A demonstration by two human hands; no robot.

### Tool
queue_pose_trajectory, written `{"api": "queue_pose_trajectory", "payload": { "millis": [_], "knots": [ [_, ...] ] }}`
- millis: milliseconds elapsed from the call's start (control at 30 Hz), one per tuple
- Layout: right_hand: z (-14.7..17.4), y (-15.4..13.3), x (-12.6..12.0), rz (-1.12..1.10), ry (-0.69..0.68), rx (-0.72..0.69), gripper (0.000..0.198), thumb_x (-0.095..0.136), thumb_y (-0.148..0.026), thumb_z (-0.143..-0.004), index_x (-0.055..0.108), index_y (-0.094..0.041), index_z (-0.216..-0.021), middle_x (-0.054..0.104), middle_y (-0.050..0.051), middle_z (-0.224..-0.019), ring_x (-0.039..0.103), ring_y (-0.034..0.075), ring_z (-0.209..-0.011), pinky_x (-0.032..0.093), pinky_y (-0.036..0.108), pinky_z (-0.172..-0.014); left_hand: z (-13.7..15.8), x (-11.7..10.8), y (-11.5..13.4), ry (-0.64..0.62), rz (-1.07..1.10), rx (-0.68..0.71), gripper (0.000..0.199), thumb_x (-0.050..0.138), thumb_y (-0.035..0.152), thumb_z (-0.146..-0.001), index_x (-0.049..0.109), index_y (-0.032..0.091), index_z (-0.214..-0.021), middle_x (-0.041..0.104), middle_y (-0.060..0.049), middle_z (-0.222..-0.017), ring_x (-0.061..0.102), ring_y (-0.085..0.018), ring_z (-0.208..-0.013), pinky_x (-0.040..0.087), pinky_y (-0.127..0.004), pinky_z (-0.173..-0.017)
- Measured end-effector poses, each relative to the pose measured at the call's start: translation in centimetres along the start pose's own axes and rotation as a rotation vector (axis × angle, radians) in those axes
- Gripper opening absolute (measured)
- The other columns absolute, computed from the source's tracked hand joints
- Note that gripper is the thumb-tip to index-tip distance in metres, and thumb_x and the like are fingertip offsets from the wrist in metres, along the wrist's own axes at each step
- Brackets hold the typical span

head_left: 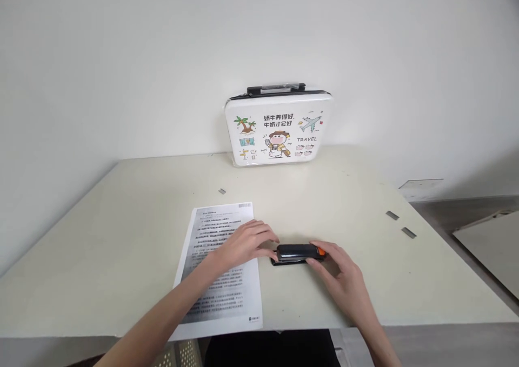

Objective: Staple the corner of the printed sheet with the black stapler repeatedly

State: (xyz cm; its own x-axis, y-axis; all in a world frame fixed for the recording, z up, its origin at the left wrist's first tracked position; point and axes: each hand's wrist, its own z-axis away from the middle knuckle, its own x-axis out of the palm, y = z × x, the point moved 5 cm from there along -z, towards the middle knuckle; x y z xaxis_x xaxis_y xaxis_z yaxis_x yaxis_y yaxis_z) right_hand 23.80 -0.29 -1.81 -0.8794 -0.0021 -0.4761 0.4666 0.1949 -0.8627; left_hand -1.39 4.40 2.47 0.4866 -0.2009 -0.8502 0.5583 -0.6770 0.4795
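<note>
A black stapler (298, 252) with an orange patch at its right end lies on the table, a little right of the paper. My right hand (339, 272) grips that orange end between thumb and fingers. At the stapler's left end, my left hand (247, 242) has its thumb and fingertips curved around the tip, the thumb touching it. Under my left wrist and forearm lies a printed sheet of paper (221, 297), its lower edge reaching past the table's front edge. Part of the print is hidden by my arm.
Against the wall stands a white cartoon case (279, 134) with a black handle. One staple strip (222, 191) lies beyond the paper. Two more, a nearer strip (408, 232) and a farther strip (392, 214), rest near the right edge of the pale table (101, 259).
</note>
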Motion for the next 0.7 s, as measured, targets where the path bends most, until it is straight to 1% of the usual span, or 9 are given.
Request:
{"api": "queue_pose_trajectory", "payload": {
  "millis": [67, 133, 200, 267, 367, 433, 500, 567, 700],
  "knots": [
    [0.1, -0.1, 0.1, -0.002, -0.009, 0.013, 0.037, 0.066, -0.056, -0.099, 0.071, -0.033, -0.127, 0.072, 0.007, -0.13, 0.066, 0.029, -0.119, 0.056, 0.046, -0.102, 0.6, -1.3, -0.7, 0.023, -0.029, -0.027, 0.038, 0.077, 0.055, -0.091, 0.072, 0.026, -0.116, 0.076, -0.003, -0.109, 0.068, -0.023, -0.103, 0.051, -0.038, -0.092],
    [0.2, -0.1, 0.1, -0.005, -0.018, 0.026, 0.038, 0.065, -0.056, -0.099, 0.07, -0.033, -0.128, 0.071, 0.008, -0.132, 0.066, 0.029, -0.119, 0.056, 0.047, -0.102, 1.6, -2.9, -1.9, 0.079, -0.062, -0.085, 0.036, 0.076, 0.053, -0.094, 0.07, 0.027, -0.117, 0.076, -0.003, -0.112, 0.068, -0.024, -0.107, 0.051, -0.04, -0.096],
    [0.2, -0.2, 0.1, -0.009, -0.019, 0.037, 0.039, 0.064, -0.057, -0.099, 0.07, -0.032, -0.129, 0.071, 0.008, -0.132, 0.066, 0.029, -0.118, 0.058, 0.047, -0.1, 3.1, -4.5, -3.2, 0.154, -0.104, -0.169, 0.026, 0.068, 0.048, -0.101, 0.068, 0.027, -0.116, 0.075, -0.003, -0.112, 0.068, -0.024, -0.108, 0.052, -0.041, -0.098],
    [0.3, -0.2, 0.1, -0.012, -0.014, 0.042, 0.039, 0.064, -0.058, -0.099, 0.07, -0.032, -0.128, 0.072, 0.008, -0.131, 0.067, 0.03, -0.118, 0.059, 0.047, -0.098, 4.9, -5.7, -4.5, 0.218, -0.163, -0.265, 0.021, 0.059, 0.044, -0.106, 0.067, 0.027, -0.116, 0.074, -0.003, -0.114, 0.067, -0.025, -0.11, 0.052, -0.043, -0.1],
    [0.3, -0.2, 0.1, -0.012, -0.009, 0.044, 0.04, 0.065, -0.058, -0.098, 0.071, -0.032, -0.127, 0.072, 0.008, -0.131, 0.067, 0.031, -0.119, 0.059, 0.047, -0.097, 7.6, -6.7, -6.2, 0.299, -0.269, -0.412, 0.026, 0.053, 0.045, -0.106, 0.065, 0.026, -0.121, 0.07, -0.007, -0.122, 0.063, -0.029, -0.118, 0.05, -0.048, -0.105],
    [0.3, -0.1, 0.1, -0.008, -0.013, 0.052, 0.04, 0.065, -0.058, -0.098, 0.071, -0.032, -0.127, 0.072, 0.008, -0.132, 0.067, 0.031, -0.12, 0.06, 0.046, -0.094, 8.6, -7.0, -7.1, 0.344, -0.33, -0.49, 0.03, 0.051, 0.046, -0.106, 0.063, 0.024, -0.124, 0.067, -0.01, -0.126, 0.061, -0.031, -0.121, 0.048, -0.051, -0.108],
    [0.3, 0.0, 0.1, -0.003, -0.022, 0.063, 0.04, 0.065, -0.059, -0.097, 0.07, -0.033, -0.127, 0.072, 0.008, -0.132, 0.067, 0.031, -0.119, 0.061, 0.045, -0.091, 8.7, -6.9, -8.1, 0.36, -0.364, -0.537, 0.032, 0.049, 0.045, -0.106, 0.062, 0.023, -0.124, 0.066, -0.012, -0.127, 0.06, -0.033, -0.122, 0.046, -0.053, -0.11],
    [0.4, 0.0, 0.1, 0.002, -0.022, 0.067, 0.04, 0.066, -0.059, -0.097, 0.07, -0.033, -0.127, 0.072, 0.007, -0.131, 0.068, 0.031, -0.118, 0.061, 0.045, -0.09, 7.9, -6.5, -9.0, 0.354, -0.373, -0.557, 0.03, 0.048, 0.043, -0.105, 0.062, 0.022, -0.121, 0.066, -0.013, -0.126, 0.059, -0.034, -0.121, 0.044, -0.055, -0.11],
    [0.4, 0.1, 0.2, 0.008, -0.016, 0.057, 0.041, 0.066, -0.059, -0.097, 0.071, -0.032, -0.127, 0.073, 0.007, -0.13, 0.069, 0.029, -0.115, 0.06, 0.044, -0.093, 5.5, -5.4, -10.2, 0.369, -0.358, -0.569, 0.022, 0.05, 0.04, -0.103, 0.062, 0.022, -0.107, 0.065, -0.015, -0.118, 0.059, -0.036, -0.117, 0.042, -0.057, -0.109]
  ]
}}
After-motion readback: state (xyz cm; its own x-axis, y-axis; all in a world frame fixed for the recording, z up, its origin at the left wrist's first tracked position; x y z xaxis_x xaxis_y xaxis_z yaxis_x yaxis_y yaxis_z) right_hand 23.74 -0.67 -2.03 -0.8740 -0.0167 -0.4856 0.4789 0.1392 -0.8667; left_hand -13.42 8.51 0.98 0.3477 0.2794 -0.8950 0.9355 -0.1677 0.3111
